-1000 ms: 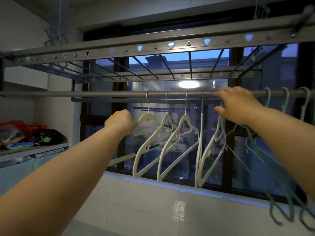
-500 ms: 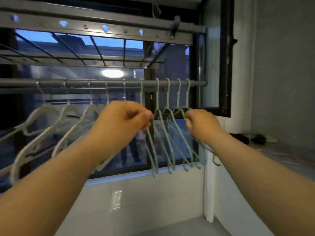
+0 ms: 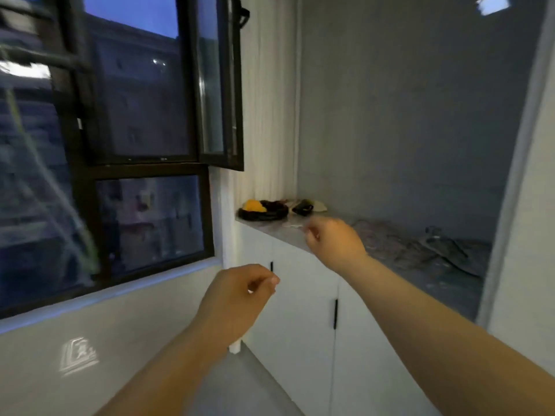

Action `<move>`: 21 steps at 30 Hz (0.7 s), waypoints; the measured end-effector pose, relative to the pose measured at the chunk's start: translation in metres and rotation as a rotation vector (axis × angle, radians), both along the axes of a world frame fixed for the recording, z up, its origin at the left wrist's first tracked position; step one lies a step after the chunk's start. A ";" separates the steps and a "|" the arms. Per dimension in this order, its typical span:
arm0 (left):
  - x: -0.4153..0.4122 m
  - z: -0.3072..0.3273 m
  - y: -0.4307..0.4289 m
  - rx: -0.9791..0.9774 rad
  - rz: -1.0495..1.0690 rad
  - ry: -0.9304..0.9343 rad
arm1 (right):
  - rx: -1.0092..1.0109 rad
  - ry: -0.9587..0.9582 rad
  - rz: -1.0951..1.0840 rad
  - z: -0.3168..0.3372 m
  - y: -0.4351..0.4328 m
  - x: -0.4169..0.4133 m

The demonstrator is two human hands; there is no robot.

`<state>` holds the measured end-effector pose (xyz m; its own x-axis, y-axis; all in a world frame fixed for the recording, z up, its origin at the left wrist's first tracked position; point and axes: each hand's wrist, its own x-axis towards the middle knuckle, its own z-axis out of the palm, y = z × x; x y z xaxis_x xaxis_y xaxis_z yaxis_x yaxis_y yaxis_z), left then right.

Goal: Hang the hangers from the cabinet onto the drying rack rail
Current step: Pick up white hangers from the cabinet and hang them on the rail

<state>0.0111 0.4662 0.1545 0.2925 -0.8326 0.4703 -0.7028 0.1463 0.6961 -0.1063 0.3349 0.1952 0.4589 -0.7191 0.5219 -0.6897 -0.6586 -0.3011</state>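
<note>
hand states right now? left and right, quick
Left hand: open, fingers loosely curled, holding nothing.
Right hand: open, loosely curled above the grey cabinet top, nothing visible in it.

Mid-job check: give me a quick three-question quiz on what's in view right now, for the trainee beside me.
1. True or false: the left hand grips a hanger.
2. Where does the heap of grey hangers lie? A) on the cabinet countertop B) on the floor C) on the windowsill
3. Fill the gap: the orange object sits at the countertop's end nearest the ____.

Key: 1 false, its fingers are loosely curled round nothing. 2 A. 3 window.
</note>
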 end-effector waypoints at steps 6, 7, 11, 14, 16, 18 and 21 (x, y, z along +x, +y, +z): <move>-0.028 -0.051 -0.125 0.156 -0.049 -0.009 | 0.298 0.116 -0.250 -0.072 -0.105 -0.092; -0.030 -0.059 -0.144 0.176 -0.044 -0.020 | 0.322 0.113 -0.277 -0.081 -0.117 -0.102; -0.041 -0.091 -0.211 0.249 -0.026 -0.053 | 0.383 0.106 -0.349 -0.107 -0.156 -0.125; -0.049 -0.111 -0.256 0.289 -0.041 -0.050 | 0.386 0.104 -0.430 -0.120 -0.188 -0.135; -0.052 -0.120 -0.288 0.285 -0.057 -0.081 | 0.379 0.102 -0.495 -0.127 -0.213 -0.139; -0.053 -0.126 -0.323 0.257 -0.095 -0.105 | 0.419 0.039 -0.537 -0.135 -0.241 -0.142; -0.052 -0.132 -0.379 0.175 -0.118 -0.196 | 0.454 0.026 -0.638 -0.146 -0.280 -0.145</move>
<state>-0.0407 0.0876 0.0229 0.1060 -0.9291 0.3543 -0.8118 0.1249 0.5704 -0.2510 0.0547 0.0496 -0.1073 -0.9883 0.1084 -0.9038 0.0515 -0.4249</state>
